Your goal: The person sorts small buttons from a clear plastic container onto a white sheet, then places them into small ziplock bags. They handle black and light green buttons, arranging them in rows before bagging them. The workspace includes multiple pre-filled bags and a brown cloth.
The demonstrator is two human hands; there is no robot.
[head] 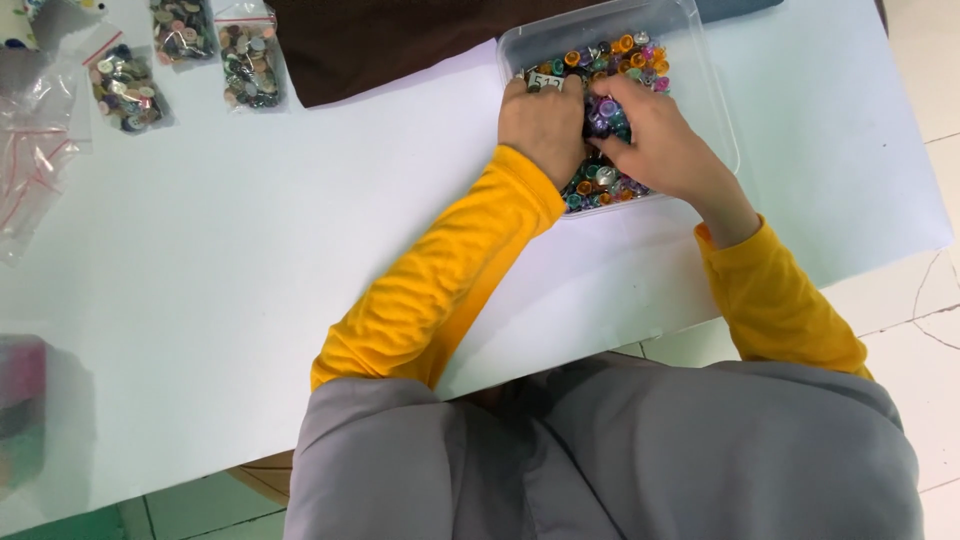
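Head view: both my hands deep in the button tub.
My left hand (540, 120) and right hand (650, 140) sit curled among the buttons (625, 55) in the clear tub (715, 110) at the bench's (250, 250) far right; what either holds I cannot tell. Digging hard could flick buttons over the rim, or shove the tub toward the near edge.
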